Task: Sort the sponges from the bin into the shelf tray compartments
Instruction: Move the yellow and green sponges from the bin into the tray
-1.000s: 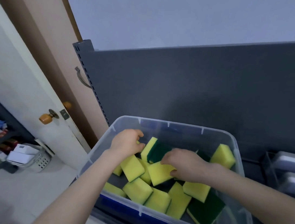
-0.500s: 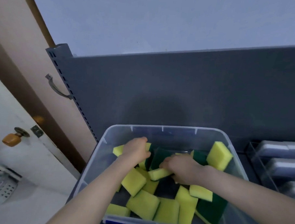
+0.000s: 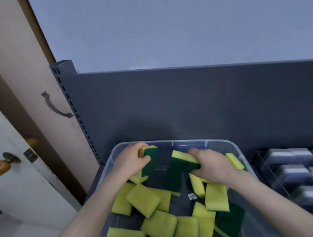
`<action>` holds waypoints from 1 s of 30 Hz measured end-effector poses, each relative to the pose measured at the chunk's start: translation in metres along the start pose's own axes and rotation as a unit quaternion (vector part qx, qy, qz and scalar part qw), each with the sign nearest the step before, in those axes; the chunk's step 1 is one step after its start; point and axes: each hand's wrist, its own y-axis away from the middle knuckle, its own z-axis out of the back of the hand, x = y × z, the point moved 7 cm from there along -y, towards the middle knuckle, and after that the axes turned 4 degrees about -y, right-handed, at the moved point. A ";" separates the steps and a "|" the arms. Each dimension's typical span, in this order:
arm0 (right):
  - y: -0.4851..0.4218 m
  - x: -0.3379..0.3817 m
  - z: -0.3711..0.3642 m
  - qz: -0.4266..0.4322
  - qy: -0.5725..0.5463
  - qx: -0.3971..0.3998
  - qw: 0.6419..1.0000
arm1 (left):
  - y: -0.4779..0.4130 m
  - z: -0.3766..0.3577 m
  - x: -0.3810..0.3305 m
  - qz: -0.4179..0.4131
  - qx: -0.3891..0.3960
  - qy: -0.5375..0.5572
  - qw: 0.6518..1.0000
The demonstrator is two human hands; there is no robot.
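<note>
Pick-up step, by the look of it: over the clear bin (image 3: pixel 114 152), the left hand (image 3: pixel 130 162) gripped one sponge (image 3: pixel 149 161), the right hand (image 3: pixel 212 165) another sponge (image 3: pixel 183 161), both lifted above the pile (image 3: pixel 156 217), next needing carriage to the shelf tray (image 3: pixel 263 169) right of the bin.

Our two bare forearms, no sleeves on either as far as we can see, our left hand (image 3: pixel 132 162) ungloved, our right hand (image 3: pixel 212 166) likewise, no rings, no watch, no wristband on us
</note>
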 end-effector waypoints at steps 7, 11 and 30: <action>0.017 -0.004 0.035 -0.094 -0.034 -0.075 0.992 | 0.009 0.036 -0.032 -0.066 -0.086 0.084 0.991; 0.037 -0.001 0.048 -0.136 -0.074 -0.136 0.979 | 0.019 0.040 -0.055 -0.106 -0.101 0.126 0.981; 0.219 -0.048 0.053 -0.303 -0.300 -0.465 0.776 | 0.078 -0.009 -0.167 -0.204 -0.069 0.198 0.956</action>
